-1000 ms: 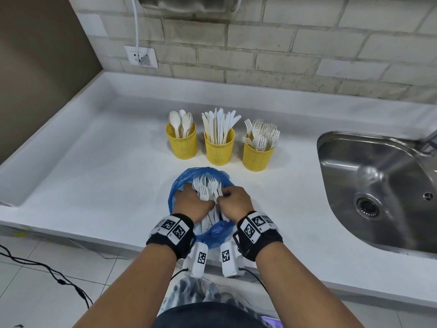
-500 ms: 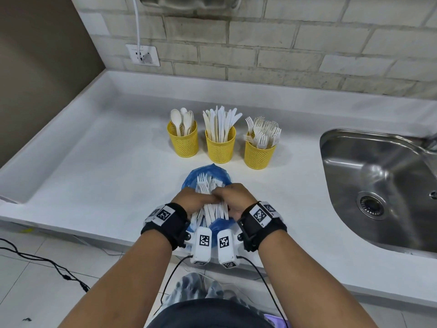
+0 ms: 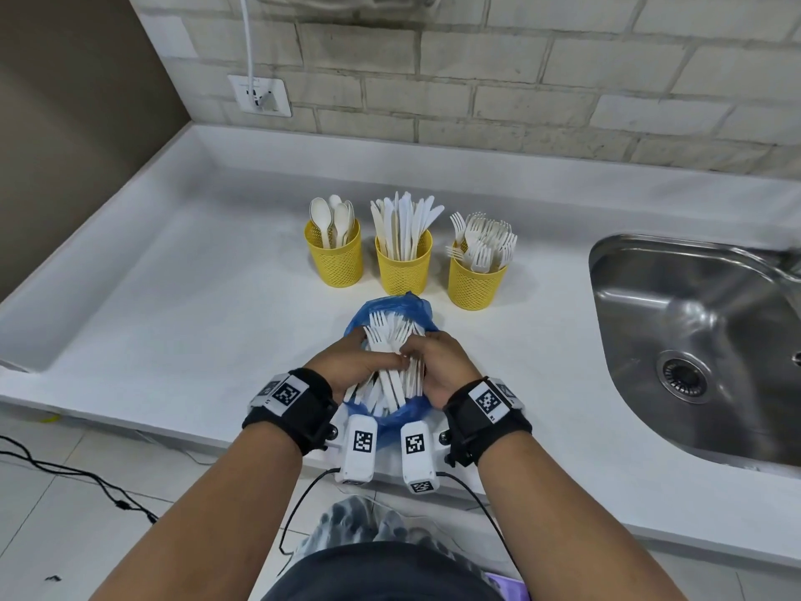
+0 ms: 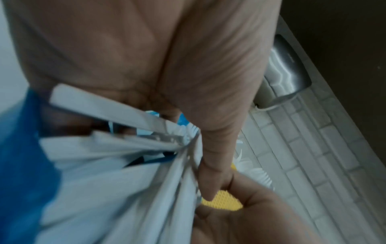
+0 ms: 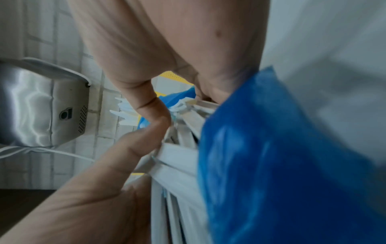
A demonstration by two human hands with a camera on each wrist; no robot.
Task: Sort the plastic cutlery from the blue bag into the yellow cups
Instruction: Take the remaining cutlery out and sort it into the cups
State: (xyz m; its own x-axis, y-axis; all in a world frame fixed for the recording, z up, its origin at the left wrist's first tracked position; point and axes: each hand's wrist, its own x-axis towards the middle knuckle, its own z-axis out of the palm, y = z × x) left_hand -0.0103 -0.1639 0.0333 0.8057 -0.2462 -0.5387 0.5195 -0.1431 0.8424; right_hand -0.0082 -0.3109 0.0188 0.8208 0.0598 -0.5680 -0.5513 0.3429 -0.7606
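Three yellow mesh cups stand in a row on the white counter: one with spoons (image 3: pixel 333 258), one with knives (image 3: pixel 403 266), one with forks (image 3: pixel 477 279). Just in front of them lies the blue bag (image 3: pixel 405 416), open, with a bundle of white plastic forks (image 3: pixel 388 340) sticking out, tines pointing away from me. My left hand (image 3: pixel 351 368) and right hand (image 3: pixel 442 366) press in from both sides and grip the bundle together. In the left wrist view my thumb (image 4: pixel 211 165) lies across the white handles (image 4: pixel 125 165). In the right wrist view the blue bag (image 5: pixel 271 148) wraps the handles (image 5: pixel 177 165).
A steel sink (image 3: pixel 693 340) is set into the counter at the right. A wall socket (image 3: pixel 260 95) with a white cable sits on the brick wall at the back left. A metal hand dryer (image 5: pixel 41 102) hangs on that wall. The counter's front edge (image 3: pixel 130 427) runs just below my wrists.
My hands have drawn together around the forks, squeezing the bundle tighter. More of the fork handles now show out of the bag between my wrists.
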